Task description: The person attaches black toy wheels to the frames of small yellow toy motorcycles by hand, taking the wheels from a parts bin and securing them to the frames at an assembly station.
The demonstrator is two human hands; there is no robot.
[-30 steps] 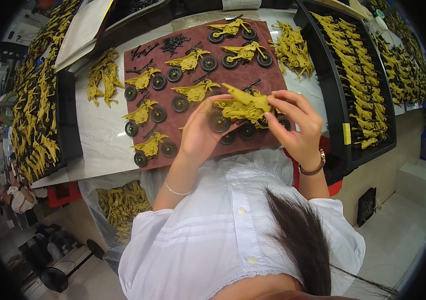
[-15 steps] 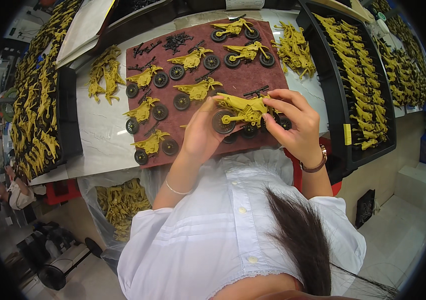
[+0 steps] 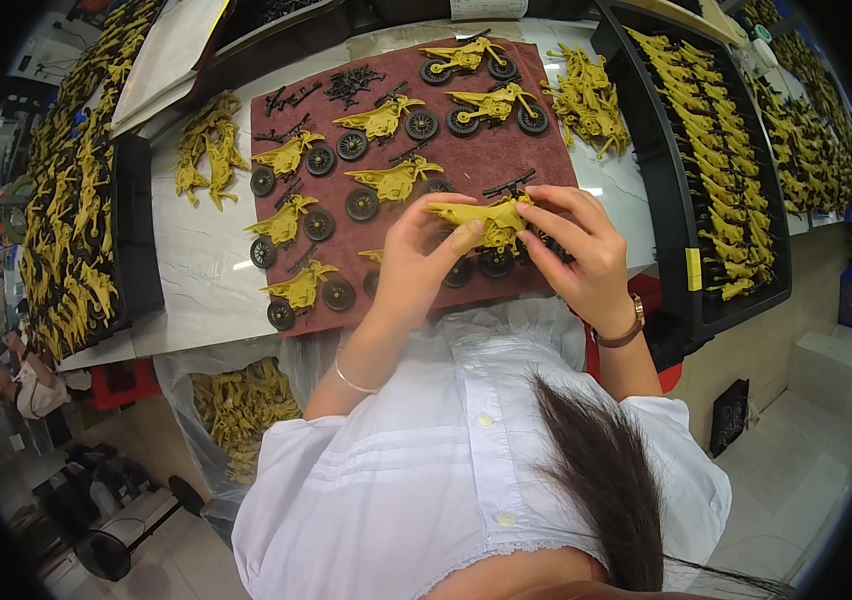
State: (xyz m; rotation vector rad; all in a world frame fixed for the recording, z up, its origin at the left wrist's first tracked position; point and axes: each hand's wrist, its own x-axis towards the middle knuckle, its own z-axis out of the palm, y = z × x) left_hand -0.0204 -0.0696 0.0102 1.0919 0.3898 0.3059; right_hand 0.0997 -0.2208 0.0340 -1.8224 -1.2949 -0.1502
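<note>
Above the near right part of a dark red cloth, both my hands hold a yellow toy motorcycle with black handlebars. My left hand grips its left end, thumb pressed to the yellow body and covering much of a wheel. My right hand pinches the other end near the handlebars between thumb and fingers. Several more toy motorcycles lie in rows on the cloth, among them one with two black wheels and one just beyond my left hand.
Small black parts lie at the cloth's far edge. Piles of yellow parts sit on the table at left and right. A black tray of yellow pieces stands at right. A plastic bag of yellow parts hangs below the table's front edge.
My left hand has shifted right and its thumb now presses on the motorcycle's body, covering the wheel that showed before. The motorcycle has tilted slightly; my right hand still grips its right end.
</note>
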